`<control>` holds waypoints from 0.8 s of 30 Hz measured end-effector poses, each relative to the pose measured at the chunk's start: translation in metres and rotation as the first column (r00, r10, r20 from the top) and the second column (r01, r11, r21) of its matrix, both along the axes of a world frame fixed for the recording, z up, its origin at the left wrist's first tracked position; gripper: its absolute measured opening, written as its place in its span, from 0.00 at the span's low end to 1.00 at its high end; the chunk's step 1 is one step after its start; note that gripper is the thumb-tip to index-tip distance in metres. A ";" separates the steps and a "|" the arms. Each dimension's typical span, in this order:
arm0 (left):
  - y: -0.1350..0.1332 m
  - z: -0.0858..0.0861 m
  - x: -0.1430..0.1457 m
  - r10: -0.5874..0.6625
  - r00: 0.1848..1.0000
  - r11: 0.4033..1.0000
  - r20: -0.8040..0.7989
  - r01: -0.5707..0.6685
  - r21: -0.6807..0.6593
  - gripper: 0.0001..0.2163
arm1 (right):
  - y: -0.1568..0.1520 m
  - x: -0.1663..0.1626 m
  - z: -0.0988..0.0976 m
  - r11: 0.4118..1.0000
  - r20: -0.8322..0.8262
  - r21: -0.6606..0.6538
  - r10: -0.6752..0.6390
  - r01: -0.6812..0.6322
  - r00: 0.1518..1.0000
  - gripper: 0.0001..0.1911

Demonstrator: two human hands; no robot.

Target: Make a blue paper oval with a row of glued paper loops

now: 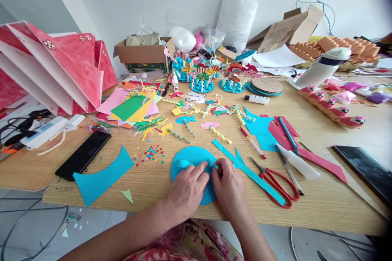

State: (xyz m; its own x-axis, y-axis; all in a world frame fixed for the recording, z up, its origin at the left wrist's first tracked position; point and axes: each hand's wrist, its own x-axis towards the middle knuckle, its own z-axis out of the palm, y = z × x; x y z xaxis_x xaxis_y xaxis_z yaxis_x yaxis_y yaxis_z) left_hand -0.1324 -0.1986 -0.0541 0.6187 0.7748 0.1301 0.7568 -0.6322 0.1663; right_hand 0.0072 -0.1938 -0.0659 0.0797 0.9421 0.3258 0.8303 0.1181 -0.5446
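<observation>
Head view: A blue paper disc (183, 149) lay flat near the front edge of the wooden surface (153, 189), directly beneath the person's two bare hands. A curled blue strip (183, 164) lay on the disc, its left part rising in a low arch. The left hand (186, 189) rested over the disc, its fingers extended, close together and pressed down on the strip; whether they also gripped its edge could not be told, as the hand hid that part. The right hand (229, 185), at the disc's right side, had its fingers bent and drawn together, with the thumb and forefinger closed on the strip's right end. To the right lay a long straight blue strip (251, 172) and, alongside it, red-handled scissors (281, 181). A red-capped pen (252, 143) lay farther back. To the left were scattered confetti dots (153, 154), a curved blue offcut (105, 177), a pale green triangle (128, 196) and a black phone (84, 155). Behind the disc lay a blue paper fish (185, 119) and a pink paper fish (210, 125), and farther back stood decorated blue discs (202, 85).
</observation>
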 end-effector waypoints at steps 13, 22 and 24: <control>0.000 0.002 0.003 0.008 1.000 1.000 0.009 -0.009 0.030 0.09 | -0.006 0.001 0.005 0.994 0.018 0.044 0.100 -0.101 0.995 0.12; -0.001 0.004 0.003 0.020 0.999 0.999 -0.038 -0.019 0.046 0.08 | -0.016 0.012 0.006 0.993 -0.064 0.082 0.095 -0.089 0.993 0.10; -0.001 0.005 0.004 0.031 0.999 0.999 -0.038 -0.029 0.045 0.07 | -0.015 0.016 0.006 0.995 -0.077 0.076 0.068 -0.062 0.995 0.10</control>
